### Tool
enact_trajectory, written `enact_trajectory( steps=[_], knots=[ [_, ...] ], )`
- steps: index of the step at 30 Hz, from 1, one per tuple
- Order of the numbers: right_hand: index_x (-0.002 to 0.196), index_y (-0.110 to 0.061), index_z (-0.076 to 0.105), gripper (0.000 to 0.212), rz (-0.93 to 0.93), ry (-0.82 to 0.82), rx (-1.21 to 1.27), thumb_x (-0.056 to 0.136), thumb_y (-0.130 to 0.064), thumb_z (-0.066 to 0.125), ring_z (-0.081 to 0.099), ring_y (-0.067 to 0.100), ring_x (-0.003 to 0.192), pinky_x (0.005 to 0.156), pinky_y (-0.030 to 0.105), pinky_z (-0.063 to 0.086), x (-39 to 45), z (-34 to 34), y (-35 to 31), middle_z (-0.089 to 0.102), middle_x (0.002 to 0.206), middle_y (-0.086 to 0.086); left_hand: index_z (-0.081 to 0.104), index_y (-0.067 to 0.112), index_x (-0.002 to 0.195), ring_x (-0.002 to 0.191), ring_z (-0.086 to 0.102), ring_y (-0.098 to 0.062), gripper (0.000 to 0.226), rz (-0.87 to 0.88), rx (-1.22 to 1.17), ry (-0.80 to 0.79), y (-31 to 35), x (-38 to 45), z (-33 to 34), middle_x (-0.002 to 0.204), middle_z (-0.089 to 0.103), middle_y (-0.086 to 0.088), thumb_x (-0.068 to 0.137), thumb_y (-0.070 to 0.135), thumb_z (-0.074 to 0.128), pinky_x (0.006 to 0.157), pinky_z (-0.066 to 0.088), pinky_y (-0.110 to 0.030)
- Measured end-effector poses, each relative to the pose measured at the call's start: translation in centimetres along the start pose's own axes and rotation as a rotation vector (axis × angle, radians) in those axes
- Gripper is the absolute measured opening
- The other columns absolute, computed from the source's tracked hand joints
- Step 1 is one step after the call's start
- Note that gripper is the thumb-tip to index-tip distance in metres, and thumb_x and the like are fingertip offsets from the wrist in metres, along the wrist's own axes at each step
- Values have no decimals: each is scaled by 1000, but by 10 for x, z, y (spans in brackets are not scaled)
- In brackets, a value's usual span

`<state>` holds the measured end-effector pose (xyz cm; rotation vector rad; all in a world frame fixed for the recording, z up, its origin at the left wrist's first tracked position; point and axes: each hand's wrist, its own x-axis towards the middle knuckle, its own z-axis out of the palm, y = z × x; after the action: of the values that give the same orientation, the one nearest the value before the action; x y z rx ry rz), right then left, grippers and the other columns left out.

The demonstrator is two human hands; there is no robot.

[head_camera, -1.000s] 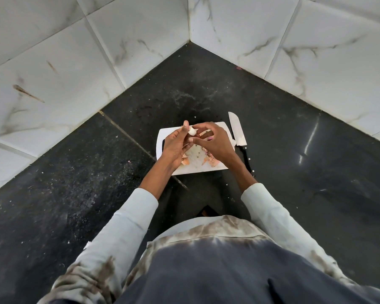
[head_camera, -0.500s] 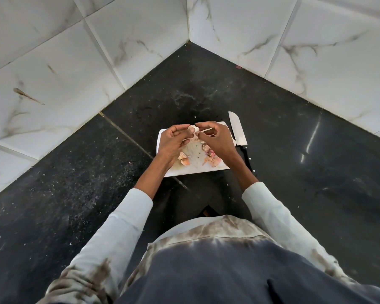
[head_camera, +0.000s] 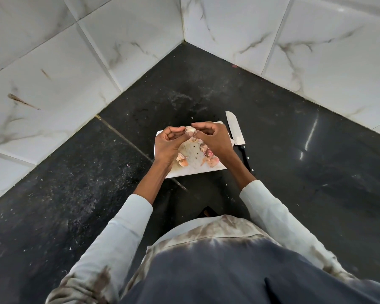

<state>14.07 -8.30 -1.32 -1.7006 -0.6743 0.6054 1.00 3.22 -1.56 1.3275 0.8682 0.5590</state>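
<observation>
A pale garlic clove (head_camera: 189, 130) is held just above a white cutting board (head_camera: 198, 170) in the corner of a black counter. My left hand (head_camera: 170, 142) grips the clove from the left with curled fingers. Coming from the right, my right hand (head_camera: 213, 139) pinches at the same clove with thumb and fingertips. Pinkish garlic skins and cloves (head_camera: 210, 157) lie on the board under my hands, more of them by my left wrist (head_camera: 182, 160).
A knife (head_camera: 235, 130) with a black handle lies on the counter along the board's right edge, blade pointing away from me. White marble-look tiled walls (head_camera: 97, 62) close the corner on the left and at the back. The black counter (head_camera: 294, 172) is speckled with small crumbs.
Both hands have stayed over the board, fingers working at the clove. My left thumb, raised a second ago, has folded down onto it and my hands have closed together.
</observation>
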Motion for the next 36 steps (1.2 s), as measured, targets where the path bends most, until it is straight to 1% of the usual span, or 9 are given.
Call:
enact_trajectory(
  steps=[4,7,9,12,18,25,28,32,36],
  knots=[
    [117,-14,80,23,-2,10,13,95,-13,75,76,11,103,92,26,62,0,0,1,79,111,-2,77,3,112,106,79,-27,36,-12,-21,-8,1,2,-1,110,81,-11,81,13,92,101,62,-45],
    [117,-14,81,23,16,17,18,95,-13,74,76,13,103,93,30,63,1,0,1,80,111,-1,77,4,112,107,79,-27,36,-32,-22,-9,-1,3,0,111,81,-11,81,14,92,103,61,-47],
    [118,-14,80,23,46,21,31,96,-14,74,77,13,101,93,29,63,2,-1,1,80,111,-1,78,5,112,108,78,-27,34,-36,-23,-11,-2,4,1,111,81,-11,82,13,91,104,60,-49],
    [115,-17,81,21,70,24,51,96,-19,75,77,6,96,86,22,62,2,-2,2,81,105,-8,78,6,111,107,79,-26,33,-26,-5,-16,-3,5,2,111,81,-9,82,13,91,103,61,-49],
    [110,-19,83,19,56,31,14,92,-20,79,76,2,93,79,15,60,1,-1,1,80,100,-12,80,7,109,104,80,-20,32,-4,13,-11,-5,3,1,108,83,-4,80,12,92,98,64,-38],
    [113,-12,81,21,8,76,-86,93,-15,77,76,11,97,93,31,63,-1,6,1,80,105,0,79,3,108,101,80,-21,32,18,-46,-8,-5,-1,6,107,83,-7,81,13,92,89,65,-30],
    [117,-13,80,23,36,78,-48,95,-17,76,76,12,102,97,35,63,-2,5,2,80,110,1,80,8,106,99,81,-20,29,18,-55,4,-5,0,9,104,83,-5,81,16,92,87,64,-27],
    [119,-13,80,23,102,77,58,100,-15,69,77,14,102,99,40,62,1,2,2,80,112,0,79,9,110,100,81,-23,30,-48,-101,-13,-6,6,6,104,83,-9,83,17,90,91,64,-32],
    [121,-11,78,24,150,76,126,103,-22,67,78,18,102,101,43,61,1,0,0,80,114,4,79,12,110,98,81,-22,25,-73,-113,-14,-6,9,4,103,83,-10,86,16,88,88,64,-30]
  ],
)
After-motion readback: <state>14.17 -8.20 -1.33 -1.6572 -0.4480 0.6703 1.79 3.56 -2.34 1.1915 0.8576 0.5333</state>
